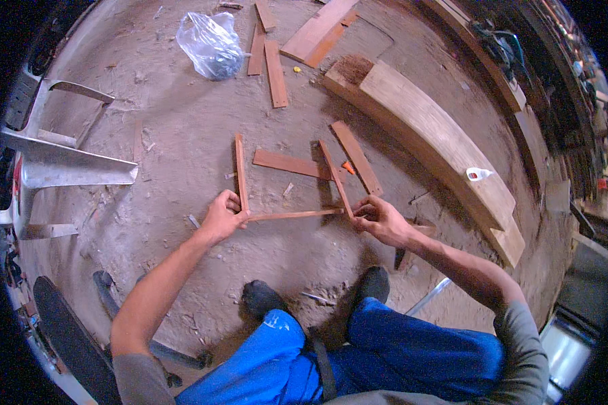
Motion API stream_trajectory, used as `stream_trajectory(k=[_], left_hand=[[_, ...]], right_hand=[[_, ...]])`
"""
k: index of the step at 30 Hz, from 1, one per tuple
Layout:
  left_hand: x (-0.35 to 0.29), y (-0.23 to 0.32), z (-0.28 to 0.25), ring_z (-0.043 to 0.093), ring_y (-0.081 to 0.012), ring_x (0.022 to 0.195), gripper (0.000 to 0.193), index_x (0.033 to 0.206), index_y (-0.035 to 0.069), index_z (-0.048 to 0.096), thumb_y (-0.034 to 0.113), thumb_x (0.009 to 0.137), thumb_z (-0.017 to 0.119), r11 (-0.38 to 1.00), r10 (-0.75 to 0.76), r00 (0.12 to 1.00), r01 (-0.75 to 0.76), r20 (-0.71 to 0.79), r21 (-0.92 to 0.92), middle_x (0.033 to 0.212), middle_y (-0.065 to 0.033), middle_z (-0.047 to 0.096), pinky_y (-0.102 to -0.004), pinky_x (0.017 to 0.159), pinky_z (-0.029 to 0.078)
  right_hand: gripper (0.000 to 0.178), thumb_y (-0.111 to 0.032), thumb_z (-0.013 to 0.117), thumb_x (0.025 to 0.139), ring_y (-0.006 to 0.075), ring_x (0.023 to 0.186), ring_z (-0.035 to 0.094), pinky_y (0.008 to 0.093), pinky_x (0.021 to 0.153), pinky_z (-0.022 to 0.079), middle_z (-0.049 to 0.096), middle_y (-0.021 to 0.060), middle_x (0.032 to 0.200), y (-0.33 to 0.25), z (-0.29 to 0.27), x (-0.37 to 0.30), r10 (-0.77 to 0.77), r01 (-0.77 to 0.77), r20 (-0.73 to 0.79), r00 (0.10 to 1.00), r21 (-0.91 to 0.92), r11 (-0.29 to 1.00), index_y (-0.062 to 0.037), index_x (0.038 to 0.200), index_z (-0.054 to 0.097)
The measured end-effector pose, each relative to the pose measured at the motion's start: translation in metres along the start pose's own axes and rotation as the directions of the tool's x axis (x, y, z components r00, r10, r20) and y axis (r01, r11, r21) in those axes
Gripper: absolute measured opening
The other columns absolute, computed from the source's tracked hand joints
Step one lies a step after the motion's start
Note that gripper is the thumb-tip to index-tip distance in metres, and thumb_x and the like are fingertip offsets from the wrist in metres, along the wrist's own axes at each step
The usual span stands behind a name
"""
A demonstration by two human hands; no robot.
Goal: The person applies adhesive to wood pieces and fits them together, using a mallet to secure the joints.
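Note:
Between my hands is a three-sided frame of thin reddish-brown wooden slats, its open side facing away from me. My left hand [223, 214] is closed on the near left corner, where the left slat [240, 172] meets the crosspiece [296, 215]. At the opposite corner, my right hand [380, 219] pinches the joint of the crosspiece and the right slat [335, 177], which leans inward. One loose slat [290, 163] lies on the ground within the frame, its right end by the right slat. Another slat [357, 158] rests just right of the frame, beside a small orange object [348, 167].
A long, thick, curved wooden beam [425, 128] lies to the right, with a white bottle [478, 174] on it. Farther off are a clear plastic bag [213, 44], loose slats [275, 74] and wider boards [321, 30]. A pale plastic chair [67, 165] lies at the left.

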State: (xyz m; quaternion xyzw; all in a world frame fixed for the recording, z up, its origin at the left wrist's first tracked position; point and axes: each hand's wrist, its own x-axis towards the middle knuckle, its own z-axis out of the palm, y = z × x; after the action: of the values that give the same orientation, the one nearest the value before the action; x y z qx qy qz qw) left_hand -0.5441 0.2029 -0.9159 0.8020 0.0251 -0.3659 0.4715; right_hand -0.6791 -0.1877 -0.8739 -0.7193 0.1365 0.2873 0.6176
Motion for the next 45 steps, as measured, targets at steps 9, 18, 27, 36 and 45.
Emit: stream_trajectory(k=[9,18,27,36,45], left_hand=[[0.003,-0.011,-0.001,0.071,-0.0210,0.083,0.029,0.107,-0.002,0.049,0.002,0.090,0.072,0.995,0.029,0.999,-0.027,0.026,-0.093,0.094,-0.0126,0.064,-0.0348,0.063,0.065],[0.003,-0.010,0.000,0.070,-0.0213,0.084,0.031,0.108,-0.002,0.048,0.003,0.090,0.073,0.996,0.032,0.999,-0.029,0.033,-0.085,0.098,-0.0140,0.061,-0.0351,0.065,0.066],[0.002,-0.018,-0.002,0.070,-0.0222,0.085,0.033,0.113,-0.002,0.047,0.003,0.091,0.072,0.986,0.053,0.997,-0.044,0.049,-0.159,0.100,-0.0162,0.061,-0.0355,0.067,0.066],[-0.005,-0.004,0.001,0.071,-0.0205,0.083,0.033,0.114,-0.003,0.047,0.003,0.092,0.071,0.998,0.057,0.998,-0.056,0.032,-0.033,0.100,-0.0147,0.061,-0.0315,0.066,0.063],[-0.010,-0.002,0.005,0.070,-0.0191,0.083,0.032,0.114,-0.004,0.050,0.005,0.092,0.072,0.998,0.059,0.998,-0.059,-0.011,-0.003,0.101,-0.0147,0.064,-0.0299,0.071,0.061]], right_hand=[[0.035,-0.024,0.069,0.091,0.0286,0.108,0.070,0.0402,0.095,0.055,0.073,0.0192,0.111,-0.018,0.004,0.015,-0.066,0.030,-0.132,0.989,-0.260,0.965,0.0005,0.116,0.066],[0.032,-0.016,0.066,0.093,0.0259,0.104,0.070,0.0383,0.092,0.054,0.072,0.0163,0.111,0.011,0.004,0.027,-0.117,0.064,-0.156,0.981,-0.311,0.948,0.0013,0.120,0.066],[0.029,-0.012,0.066,0.092,0.0223,0.101,0.070,0.0367,0.090,0.054,0.074,0.0160,0.105,-0.003,0.011,0.027,-0.102,0.028,-0.198,0.975,-0.346,0.938,0.0004,0.118,0.069],[0.029,-0.014,0.064,0.093,0.0293,0.104,0.071,0.0390,0.093,0.053,0.073,0.0190,0.110,0.001,0.006,0.031,-0.150,0.058,-0.204,0.967,-0.400,0.915,0.0000,0.118,0.069],[0.029,-0.015,0.063,0.093,0.0298,0.098,0.072,0.0397,0.090,0.055,0.074,0.0196,0.105,0.006,0.008,0.026,-0.108,0.019,-0.178,0.978,-0.442,0.897,-0.0008,0.117,0.070]])
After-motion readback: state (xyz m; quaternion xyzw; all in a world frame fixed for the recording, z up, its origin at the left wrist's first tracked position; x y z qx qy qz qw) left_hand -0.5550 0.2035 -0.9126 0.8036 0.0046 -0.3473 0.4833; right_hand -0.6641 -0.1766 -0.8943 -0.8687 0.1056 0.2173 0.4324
